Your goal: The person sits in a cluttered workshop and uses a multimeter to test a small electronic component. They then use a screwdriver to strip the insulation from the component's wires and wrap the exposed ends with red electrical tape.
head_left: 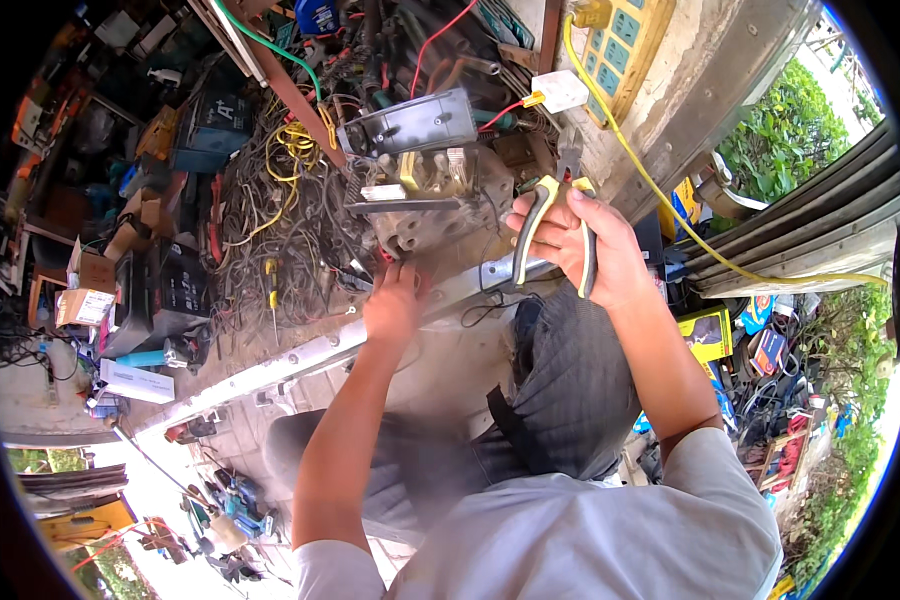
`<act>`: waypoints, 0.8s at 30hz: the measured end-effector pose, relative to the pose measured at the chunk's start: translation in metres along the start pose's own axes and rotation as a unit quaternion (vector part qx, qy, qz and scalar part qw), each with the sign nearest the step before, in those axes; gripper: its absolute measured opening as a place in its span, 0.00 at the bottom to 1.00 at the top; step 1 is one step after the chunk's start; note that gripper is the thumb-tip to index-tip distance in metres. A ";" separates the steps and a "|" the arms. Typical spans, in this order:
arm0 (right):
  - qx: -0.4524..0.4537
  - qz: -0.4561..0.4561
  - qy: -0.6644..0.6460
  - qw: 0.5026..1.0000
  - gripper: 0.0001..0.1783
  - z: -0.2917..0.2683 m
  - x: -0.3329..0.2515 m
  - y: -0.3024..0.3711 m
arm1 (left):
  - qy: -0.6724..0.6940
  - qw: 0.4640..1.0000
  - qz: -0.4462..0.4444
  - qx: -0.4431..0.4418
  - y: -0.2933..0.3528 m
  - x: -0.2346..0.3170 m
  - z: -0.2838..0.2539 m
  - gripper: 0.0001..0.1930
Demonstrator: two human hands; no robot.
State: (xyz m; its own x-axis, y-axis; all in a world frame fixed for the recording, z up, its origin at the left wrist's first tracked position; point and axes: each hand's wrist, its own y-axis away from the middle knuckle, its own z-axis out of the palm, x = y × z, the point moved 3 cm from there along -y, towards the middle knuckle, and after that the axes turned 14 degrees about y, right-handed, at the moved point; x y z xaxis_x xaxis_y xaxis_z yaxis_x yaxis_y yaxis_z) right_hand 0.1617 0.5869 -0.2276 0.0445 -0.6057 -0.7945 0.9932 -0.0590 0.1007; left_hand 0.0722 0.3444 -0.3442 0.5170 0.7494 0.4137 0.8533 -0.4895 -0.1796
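My right hand (600, 240) holds a pair of pliers (532, 225) with yellow and black handles, its fingers around the spread handles and the jaws pointing away from me. My left hand (395, 305) reaches down at the bench edge, fingers close together and slightly blurred. Something red and dark shows at its fingertips, too hidden to name. Just beyond it lies an opened electronic unit (410, 190) with exposed components on a board. Behind that, a grey plastic housing half (410, 125) stands tilted, its hollow side showing.
A white plug adapter (558, 92) with a red wire lies near a yellow-framed socket strip (615, 50). A yellow cable (650, 180) runs down the right side. Tangled wires (290, 220), a screwdriver (272, 285) and a black battery (175, 290) crowd the left. A metal rail (300, 360) edges the work area.
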 end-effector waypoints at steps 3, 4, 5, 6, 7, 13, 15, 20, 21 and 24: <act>0.031 0.017 -0.026 0.999 0.16 -0.005 0.001 0.002 | 0.011 1.000 -0.010 -0.022 0.001 -0.003 0.000 0.19; 0.053 0.024 -0.027 0.998 0.15 -0.010 0.004 0.002 | 0.013 0.999 -0.028 -0.024 0.003 -0.004 0.000 0.22; 0.075 0.029 -0.023 0.997 0.15 -0.013 0.003 0.002 | 0.025 0.999 -0.030 -0.013 0.004 -0.002 0.000 0.25; 0.114 0.037 -0.026 0.992 0.12 -0.011 0.002 0.003 | 0.037 0.999 -0.034 -0.001 0.006 -0.002 -0.003 0.29; 0.132 0.032 -0.001 0.991 0.12 -0.012 0.003 0.005 | 0.048 0.998 -0.038 0.011 0.010 -0.002 -0.005 0.33; 0.121 0.047 0.386 0.913 0.11 -0.028 -0.023 -0.009 | 0.245 0.960 0.057 0.124 -0.007 0.047 -0.061 0.14; 0.108 0.092 0.608 0.782 0.12 -0.047 -0.025 -0.024 | 0.316 0.935 0.086 0.140 -0.021 0.059 -0.085 0.14; 0.087 0.064 0.850 0.516 0.25 -0.119 0.012 -0.056 | 0.222 0.945 0.197 0.135 -0.054 0.081 -0.092 0.16; 0.080 0.055 0.863 0.495 0.30 -0.130 0.024 -0.061 | 0.213 0.942 0.214 0.147 -0.057 0.082 -0.086 0.15; 0.071 0.028 0.876 0.476 0.37 -0.145 0.043 -0.067 | 0.194 0.943 0.227 0.145 -0.058 0.088 -0.092 0.15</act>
State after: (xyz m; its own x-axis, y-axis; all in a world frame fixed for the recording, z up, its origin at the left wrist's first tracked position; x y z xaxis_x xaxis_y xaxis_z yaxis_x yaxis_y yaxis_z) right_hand 0.1131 0.6804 -0.3553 0.2161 0.9748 -0.0553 0.9733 -0.2106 0.0915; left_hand 0.0620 0.3971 -0.2154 0.8175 0.2449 0.5213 0.5622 -0.5358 -0.6299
